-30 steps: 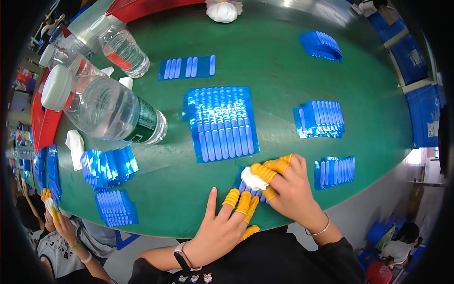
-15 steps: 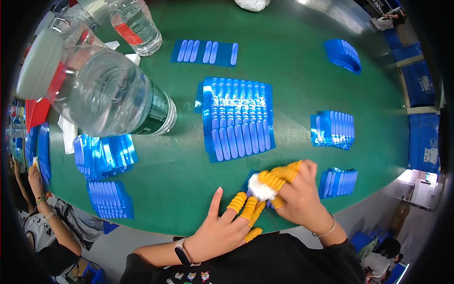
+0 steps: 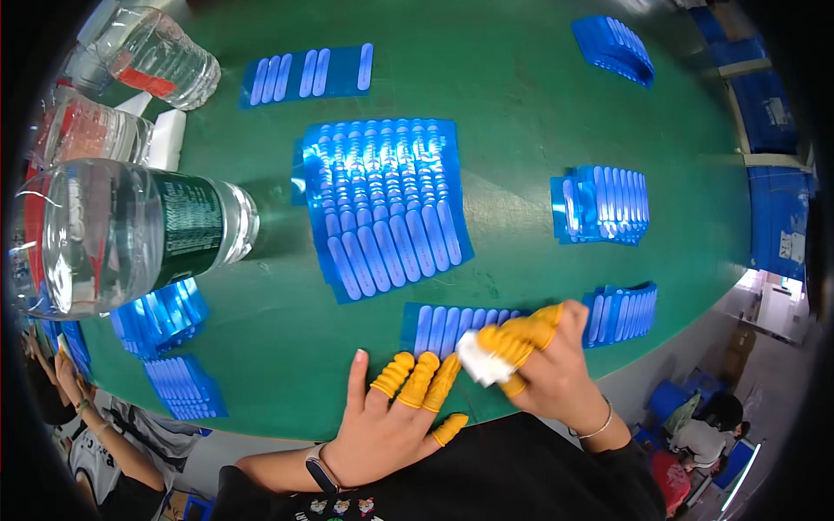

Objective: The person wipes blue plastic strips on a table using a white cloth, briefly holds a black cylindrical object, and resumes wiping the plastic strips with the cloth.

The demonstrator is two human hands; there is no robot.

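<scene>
My left hand has yellow ribbed finger cots on its fingers and a bare thumb. Its fingers are spread, with the tips pressing the lower edge of a blue film sheet that carries a row of pale, rounded strips. Pinched in my right hand, also in yellow cots, is a crumpled white wipe. The wipe rests over the sheet's right part and hides some strips. Beyond lies a larger pile of overlapping blue strip sheets.
Large water bottles crowd the left side. Smaller strip-sheet stacks lie at left and right, on the green table. A single sheet lies at the back. Another person's arm reaches in at far left.
My view has shifted, so most things sit farther left. My left hand has drawn away from my right, baring more of the small sheet. The wipe stays in my right hand.
</scene>
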